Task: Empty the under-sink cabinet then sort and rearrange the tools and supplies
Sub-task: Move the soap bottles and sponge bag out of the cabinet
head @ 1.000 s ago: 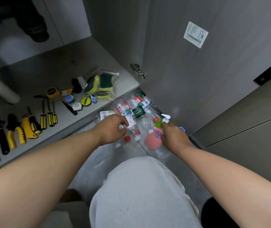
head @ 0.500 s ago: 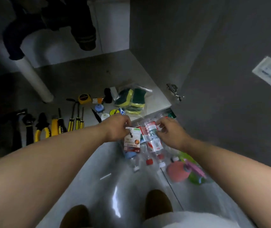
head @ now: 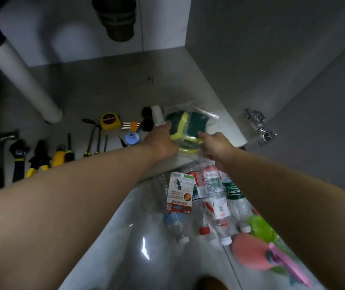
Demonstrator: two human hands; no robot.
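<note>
Both arms reach fwd from the bottom corners, forearms bare, converging on the sponge bag [head: 188, 122]; bag lies at the front-right corner of the cabinet floor [head: 125, 80], green/yellow sponges showing thru clear plastic. L hand [head: 161, 141] back-up, knuckles to the camera, fingers curled over the bag's left edge, holding it. R hand [head: 215, 145] comes in from the right, thumb tip touching the bag's near-right side; its other fingers are tucked under the palm, so can't tell if it grips or just touches.

Left of the bag, on the same floor: white roll [head: 157, 115] and a black item [head: 147, 120] just beside it; tape measure [head: 108, 121]; blue cap [head: 131, 138]; then a row w/ screwdrivers [head: 96, 141], yellow knife [head: 59, 158], pliers [head: 38, 158], wrench [head: 18, 155], hammer [head: 0, 143] at far left. White pipe [head: 21, 74] slants down to the floor at back left; dark drain [head: 117, 17] hangs above.

On the tiles in front of the cabinet, below the R hand: plastic bottles [head: 215, 195] lying in a heap, a card pack [head: 181, 193] on top at their left; pink sprayer [head: 251, 252] and green sprayer [head: 261, 229] near the R forearm. Hinge [head: 257, 126] on the open door at right.
</note>
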